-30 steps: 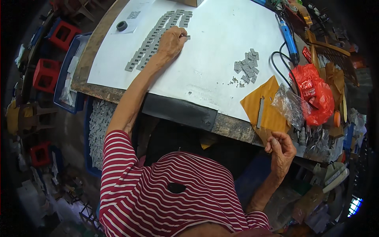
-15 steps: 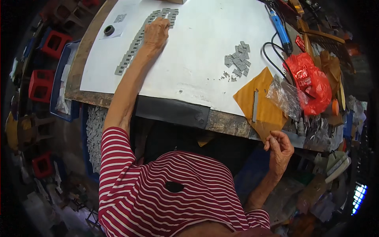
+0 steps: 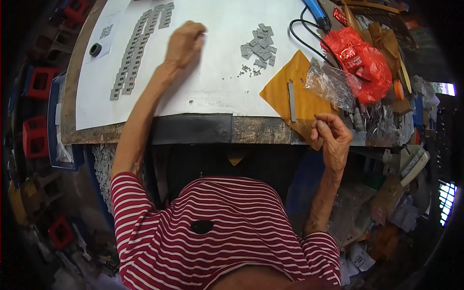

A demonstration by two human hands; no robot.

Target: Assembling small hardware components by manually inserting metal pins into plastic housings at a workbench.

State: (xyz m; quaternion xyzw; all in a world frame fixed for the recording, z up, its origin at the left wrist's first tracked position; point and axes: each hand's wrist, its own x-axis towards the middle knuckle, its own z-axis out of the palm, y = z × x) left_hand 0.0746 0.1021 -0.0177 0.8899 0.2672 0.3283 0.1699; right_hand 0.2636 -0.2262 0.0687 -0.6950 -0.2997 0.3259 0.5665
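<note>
My left hand [image 3: 185, 46] is over the white sheet, right of the rows of small grey plates [image 3: 133, 60], not touching them. Its fingers are curled in; whatever they may hold is hidden. At the table's front edge, my right hand [image 3: 335, 140] has thumb and forefinger pinched together, with something too small to name at the tips. Beside it lies a yellow-brown sheet [image 3: 278, 92] bearing a narrow grey strip [image 3: 292, 101]. Farther left on the white sheet is a loose heap of grey plates [image 3: 261, 44], with tiny pieces [image 3: 249, 71] scattered near it.
A black ring-shaped roll [image 3: 95, 49] lies at the left. On the right are a blue tool [image 3: 316, 10] with a black cord, crumpled clear plastic [image 3: 331, 84] and a red plastic bag [image 3: 362, 63]. Red stools [image 3: 39, 83] and a blue bin [image 3: 55, 121] stand left of the table.
My left hand has left the rows of grey plates and moved right. My right hand keeps its pinch beside the yellow-brown sheet. The whole view has shifted.
</note>
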